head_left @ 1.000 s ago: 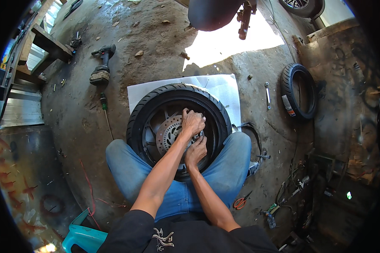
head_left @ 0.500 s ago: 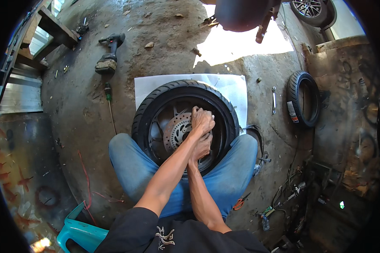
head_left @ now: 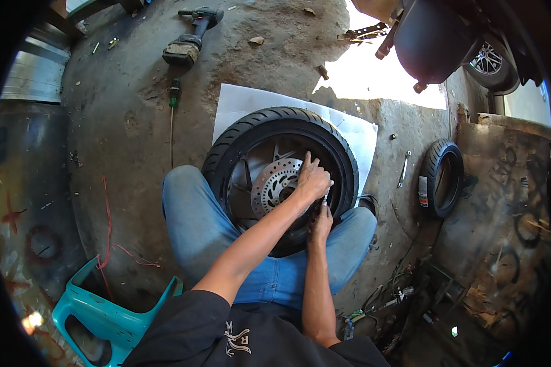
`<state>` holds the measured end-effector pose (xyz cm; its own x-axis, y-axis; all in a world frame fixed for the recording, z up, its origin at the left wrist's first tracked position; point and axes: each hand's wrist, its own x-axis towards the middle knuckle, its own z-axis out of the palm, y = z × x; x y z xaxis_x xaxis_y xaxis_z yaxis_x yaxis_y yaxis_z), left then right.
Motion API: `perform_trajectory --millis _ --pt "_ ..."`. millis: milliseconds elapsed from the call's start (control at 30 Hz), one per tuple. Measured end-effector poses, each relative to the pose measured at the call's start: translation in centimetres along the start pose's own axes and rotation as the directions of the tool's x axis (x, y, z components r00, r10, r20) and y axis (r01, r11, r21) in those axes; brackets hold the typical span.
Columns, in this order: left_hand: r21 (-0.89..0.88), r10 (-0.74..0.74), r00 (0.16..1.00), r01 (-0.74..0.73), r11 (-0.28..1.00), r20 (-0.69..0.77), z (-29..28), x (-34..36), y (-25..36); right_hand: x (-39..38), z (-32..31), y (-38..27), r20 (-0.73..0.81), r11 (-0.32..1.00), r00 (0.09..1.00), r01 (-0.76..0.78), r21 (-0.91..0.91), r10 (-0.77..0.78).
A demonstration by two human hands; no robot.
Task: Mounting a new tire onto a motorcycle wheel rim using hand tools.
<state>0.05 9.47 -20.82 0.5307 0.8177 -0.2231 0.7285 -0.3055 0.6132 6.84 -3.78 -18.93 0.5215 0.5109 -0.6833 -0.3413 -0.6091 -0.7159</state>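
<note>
1. Down on the concrete floor (head_left: 122, 140) a person sits with a motorcycle wheel (head_left: 280, 177) lying flat between the knees, on a white sheet (head_left: 242, 101); the near rim of the wheel is hidden behind the forearms and blue-jeaned legs.
2. Both hands meet at the hub, and they cover whatever small part sits there. A thin pale tool (head_left: 326, 196) pokes out between them, too small to identify.
3. The left hand (head_left: 312, 180) lies over the hub with fingers curled and pressed together, one finger pointing up past the brake disc (head_left: 274, 183). The right hand (head_left: 319, 221) sits just below it, closed on the thin tool's lower end; I cannot see how tightly.
4. The wheel has a black treaded tyre, dark spokes and a drilled silver disc at its centre.
5. Compared with half a second ago, the hands have stayed on the same spot at the hub, while the view has swung, bringing the cordless drill (head_left: 190, 37) higher in the picture.
6. A smaller tyre (head_left: 441, 177) lies well apart to the right, a wrench (head_left: 404, 168) between it and the sheet, and a teal stool (head_left: 98, 315) is cut off at the lower left.
</note>
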Motion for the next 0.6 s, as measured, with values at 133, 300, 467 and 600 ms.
perform_trajectory --millis 133,300,467,600 --pt "-0.016 0.047 0.997 -0.048 0.999 -0.067 1.2 -0.3 1.1 0.6 0.7 1.5 -0.226 0.857 0.884 0.287 -0.428 -0.409" --pt "-0.067 -0.089 0.977 0.078 0.995 -0.196 3.9 0.8 1.4 -1.9 2.6 -0.1 -0.278 0.770 0.857 0.194 -0.608 -0.435" --pt "-0.086 -0.182 0.980 0.174 0.981 -0.085 4.2 1.6 3.0 -1.8 2.7 0.6 -0.237 0.731 0.800 0.327 -0.599 -0.552" --pt "-0.088 -0.070 0.979 0.054 0.995 -0.191 4.9 0.4 2.5 -0.3 1.5 2.0 -0.230 0.755 0.785 0.401 -0.518 -0.575"
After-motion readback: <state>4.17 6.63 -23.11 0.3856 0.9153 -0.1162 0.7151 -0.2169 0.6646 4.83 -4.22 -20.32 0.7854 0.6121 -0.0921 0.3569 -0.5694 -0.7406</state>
